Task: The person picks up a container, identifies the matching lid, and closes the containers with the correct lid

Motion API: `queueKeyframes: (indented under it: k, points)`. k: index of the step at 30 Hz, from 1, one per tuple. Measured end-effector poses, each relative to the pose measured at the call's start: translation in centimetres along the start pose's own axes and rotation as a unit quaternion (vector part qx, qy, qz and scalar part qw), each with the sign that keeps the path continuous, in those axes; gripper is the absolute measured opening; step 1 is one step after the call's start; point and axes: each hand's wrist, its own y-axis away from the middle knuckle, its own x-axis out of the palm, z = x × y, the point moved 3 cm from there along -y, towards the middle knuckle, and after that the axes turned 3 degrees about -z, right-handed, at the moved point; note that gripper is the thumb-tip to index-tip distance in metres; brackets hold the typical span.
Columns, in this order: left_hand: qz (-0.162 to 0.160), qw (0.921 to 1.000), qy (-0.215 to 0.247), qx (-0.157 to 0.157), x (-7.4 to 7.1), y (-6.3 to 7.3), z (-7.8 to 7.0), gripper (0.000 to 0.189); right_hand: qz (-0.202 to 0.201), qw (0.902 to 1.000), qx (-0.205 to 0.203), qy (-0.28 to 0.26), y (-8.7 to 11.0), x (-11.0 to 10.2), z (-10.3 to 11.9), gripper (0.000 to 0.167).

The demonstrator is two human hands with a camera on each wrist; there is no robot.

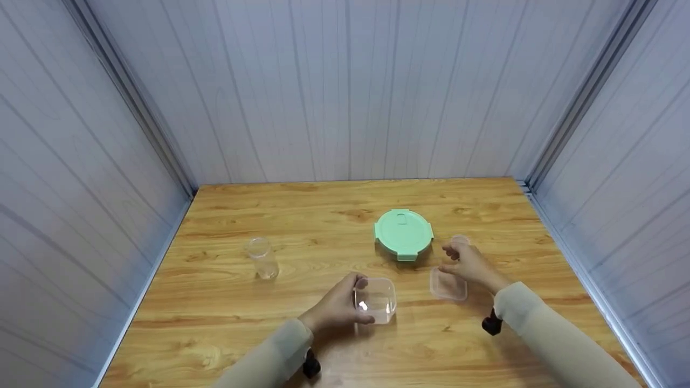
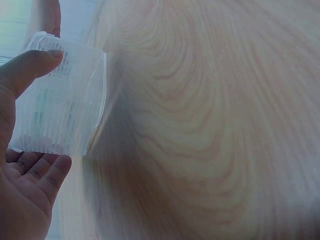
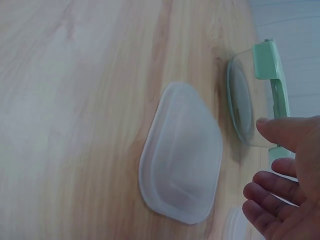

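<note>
My left hand (image 1: 337,306) grips a clear square plastic container (image 1: 377,303) from its left side. In the left wrist view the thumb lies on one wall of the container (image 2: 75,100) and the fingers on the opposite one. Over a translucent flat lid with rounded corners (image 1: 448,290), my right hand (image 1: 477,268) hovers with loosely bent fingers. The right wrist view shows nothing between those fingers, and the lid (image 3: 182,155) lying on the table apart from them. Partly behind the right hand is a small round clear lid (image 1: 460,238).
A round glass food container with a mint-green clip lid (image 1: 403,233) stands just beyond the hands. To the left is a clear cylindrical cup (image 1: 264,261). The wooden table (image 1: 226,323) is bounded by pale panel walls (image 1: 345,97) at the back and sides.
</note>
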Motion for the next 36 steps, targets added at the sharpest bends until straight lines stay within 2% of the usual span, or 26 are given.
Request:
queueKeyframes:
  k: [6, 12, 20, 29, 36]
  points:
    - [0.001, 1.0, 0.002, -0.004, 0.1, 0.0, 0.1, 0.081, 0.049, 0.9987, 0.017, 0.007, 0.8, 0.3, -0.8, 0.068]
    - [0.003, 0.9999, 0.011, -0.006, 0.0, 0.1, -0.1, 0.082, 0.073, 0.997, 0.023, 0.014, 1.4, 0.8, -1.6, 0.069]
    - [0.001, 0.9999, -0.008, 0.009, 0.0, 0.1, -0.4, 0.081, 0.066, 0.9966, 0.025, 0.042, 1.6, 1.1, -1.3, 0.067]
    - [0.001, 1.0, -0.006, 0.005, 0.0, 0.0, -0.1, 0.081, 0.066, 0.9965, 0.03, 0.042, 1.7, 1.4, -1.1, 0.059]
    - [0.0, 1.0, 0.0, 0.0, 0.1, 0.0, 0.1, 0.081, 0.058, 0.9963, -0.019, 0.061, 1.6, 1.5, -1.2, 0.062]
